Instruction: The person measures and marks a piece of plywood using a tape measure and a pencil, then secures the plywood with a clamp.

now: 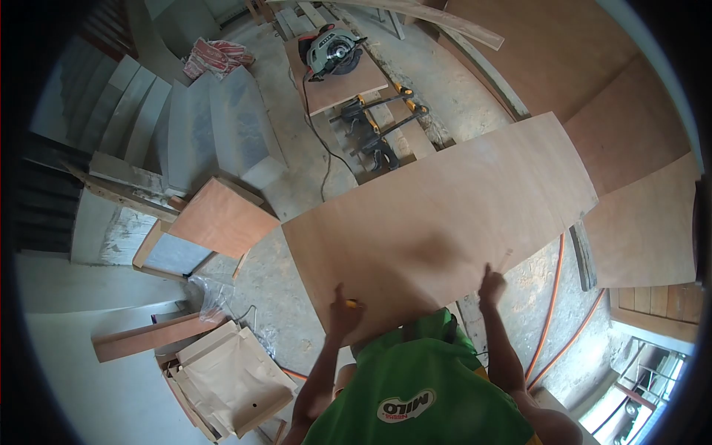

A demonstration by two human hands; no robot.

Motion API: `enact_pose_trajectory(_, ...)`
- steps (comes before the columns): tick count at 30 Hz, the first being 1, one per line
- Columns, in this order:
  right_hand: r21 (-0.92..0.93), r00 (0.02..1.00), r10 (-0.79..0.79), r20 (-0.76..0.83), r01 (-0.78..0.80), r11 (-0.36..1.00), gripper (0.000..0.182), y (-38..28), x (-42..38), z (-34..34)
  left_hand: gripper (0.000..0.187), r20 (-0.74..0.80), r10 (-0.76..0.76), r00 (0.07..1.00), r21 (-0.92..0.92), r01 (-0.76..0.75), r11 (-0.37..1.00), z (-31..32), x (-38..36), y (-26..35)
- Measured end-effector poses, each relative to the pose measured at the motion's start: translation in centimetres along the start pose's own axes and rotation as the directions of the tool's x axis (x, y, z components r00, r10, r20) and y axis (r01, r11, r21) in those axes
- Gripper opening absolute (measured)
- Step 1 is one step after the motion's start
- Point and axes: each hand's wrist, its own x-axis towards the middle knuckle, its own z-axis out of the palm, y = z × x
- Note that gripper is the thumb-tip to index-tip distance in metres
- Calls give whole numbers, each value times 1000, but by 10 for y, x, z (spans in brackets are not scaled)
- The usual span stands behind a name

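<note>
A long plywood sheet (445,200) lies slanting in front of me, its near edge close to my body. My left hand (345,314) rests over its left end, closed with one finger stretched forward. A small yellow object (353,303) sticks out of that hand; its kind is too small to make out. At the near edge, further right, my right hand (492,286) is closed round the border of the sheet, one finger lying on top. A faint thin mark (507,257) shows on the wood just past it.
Beyond the sheet, a circular saw (334,53) sits on a board, its black cord trailing down. Clamps (374,130) lie near it. Larger plywood panels (630,126) stand right. A wooden box (226,215) and cardboard (233,378) are left; an orange hose (552,304) crosses the floor.
</note>
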Motion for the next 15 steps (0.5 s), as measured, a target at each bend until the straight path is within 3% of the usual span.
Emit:
enact_pose_trajectory(1, 79, 987, 127, -99, -119, 990, 49, 30, 8, -1, 83, -157, 8, 988, 96, 7, 995, -4, 3, -15)
enact_pose_trajectory(2, 503, 882, 470, -36, -391, 771, 47, 45, 12, -4, 84, -314, 34, 949, 187, 27, 982, -8, 9, -30)
enact_pose_trajectory(3, 505, 884, 466, -40, -385, 772, 47, 56, 17, -8, 85, -451, 65, 890, 264, 63, 962, -15, 14, -42)
enact_pose_trajectory(5, 448, 715, 699, 33, -635, 629, 50, 75, 31, -11, 89, -560, -58, 827, 228, 221, 948, -34, 22, -61)
enact_pose_trajectory(6, 449, 724, 689, 37, -628, 636, 50, 92, 44, -4, 90, -518, -133, 845, 202, 272, 941, -43, 24, -66)
enact_pose_trajectory(8, 489, 707, 594, 383, -701, 519, 50, 110, 63, 14, 92, -476, -217, 852, 175, 334, 926, -53, 29, -86)
enact_pose_trajectory(10, 468, 707, 581, 402, -704, 533, 50, 91, 74, 12, 81, -294, -257, 921, 142, 308, 941, -48, 42, -120)
enact_pose_trajectory(11, 452, 709, 570, 414, -704, 547, 49, 79, 76, 6, 81, -285, -256, 924, 148, 306, 941, -41, 49, -139)
enact_pose_trajectory(12, 610, 797, 478, 371, -596, 522, 45, 77, 70, 11, 70, -137, -301, 944, 32, 308, 951, -33, 56, -157)
enact_pose_trajectory(13, 611, 794, 492, 357, -597, 521, 45, 72, 72, 13, 60, 22, -319, 948, -81, 320, 944, -28, 60, -168)
enact_pose_trajectory(15, 380, 678, 631, 376, -734, 562, 39, 71, 83, 7, 51, -15, -273, 962, -80, 271, 959, -24, 54, -163)
